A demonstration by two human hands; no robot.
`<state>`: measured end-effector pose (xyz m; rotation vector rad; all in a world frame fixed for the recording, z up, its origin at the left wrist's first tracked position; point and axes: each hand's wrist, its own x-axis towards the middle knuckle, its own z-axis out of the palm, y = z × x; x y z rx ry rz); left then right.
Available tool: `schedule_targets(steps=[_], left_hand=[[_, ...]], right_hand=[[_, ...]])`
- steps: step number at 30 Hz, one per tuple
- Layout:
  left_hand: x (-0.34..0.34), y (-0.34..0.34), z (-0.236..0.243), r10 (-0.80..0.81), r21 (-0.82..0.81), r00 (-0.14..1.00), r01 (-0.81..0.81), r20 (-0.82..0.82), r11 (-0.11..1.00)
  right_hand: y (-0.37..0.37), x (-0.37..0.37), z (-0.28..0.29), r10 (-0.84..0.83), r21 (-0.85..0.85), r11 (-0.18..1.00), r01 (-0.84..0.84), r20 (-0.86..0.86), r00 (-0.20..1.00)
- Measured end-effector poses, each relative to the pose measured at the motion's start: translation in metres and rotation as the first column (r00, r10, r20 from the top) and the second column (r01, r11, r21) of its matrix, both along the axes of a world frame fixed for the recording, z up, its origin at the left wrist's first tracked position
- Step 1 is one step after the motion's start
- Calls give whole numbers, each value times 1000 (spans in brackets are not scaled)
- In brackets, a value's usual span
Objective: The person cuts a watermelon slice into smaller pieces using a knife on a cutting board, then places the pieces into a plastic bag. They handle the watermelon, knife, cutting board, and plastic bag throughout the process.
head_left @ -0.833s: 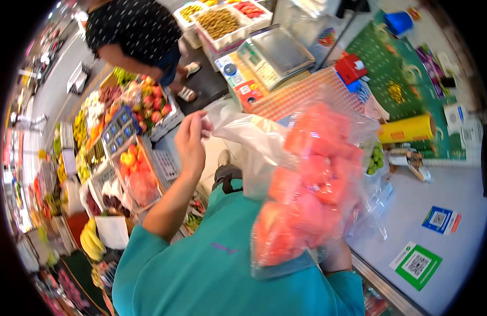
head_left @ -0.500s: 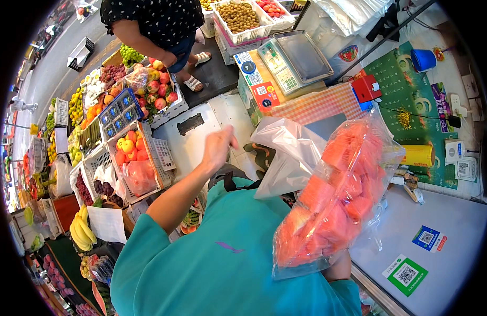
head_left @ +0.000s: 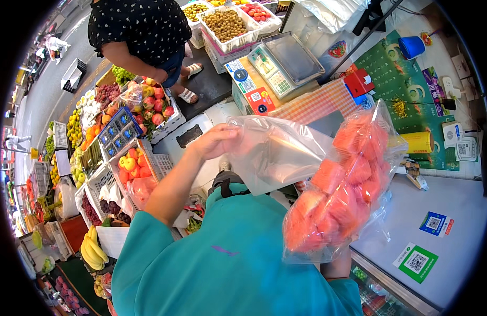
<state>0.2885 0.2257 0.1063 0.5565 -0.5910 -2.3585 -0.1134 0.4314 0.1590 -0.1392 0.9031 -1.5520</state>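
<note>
My left hand (head_left: 220, 141) pinches the upper left edge of a thin, clear-whitish plastic bag (head_left: 275, 152), pulled out wide in front of me. To its right a clear bag of watermelon chunks (head_left: 348, 184) hangs tilted over my right forearm, its top near the counter. The red chunks fill most of it. My right hand is hidden behind these bags; only part of the right forearm (head_left: 336, 267) shows below them, so I cannot see what its fingers do.
A scale (head_left: 288, 63) stands beyond the bags, near a checked cloth (head_left: 312, 102). On the right is a grey counter (head_left: 391, 210) with a yellow can (head_left: 418, 142). Crates of fruit (head_left: 135, 168) line the left. A person in a dotted top (head_left: 138, 26) stands at the far side.
My left hand has gone from bare and raised to gripping the plastic bag's edge, and the bag has spread leftward. The watermelon bag has shifted slightly right.
</note>
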Motion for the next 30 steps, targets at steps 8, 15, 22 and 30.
schedule_targets(steps=[8, 15, 22, 30], left_hand=[[73, -17, 72, 452, -49, 780, -481, 432, 876], [-53, 49, 125, 153, -133, 874, -102, 461, 986], [-95, 64, 107, 104, 171, 880, -203, 463, 964], [135, 19, 43, 521, -502, 77, -179, 850, 846]], right_hand=[[4, 1, -12, 25, 5, 1000, -25, 47, 999], [-20, 42, -20, 157, -62, 987, -148, 171, 973], [-57, 81, -22, 275, -163, 956, -243, 216, 937], [-49, 54, -20, 213, -90, 975, -201, 139, 967]])
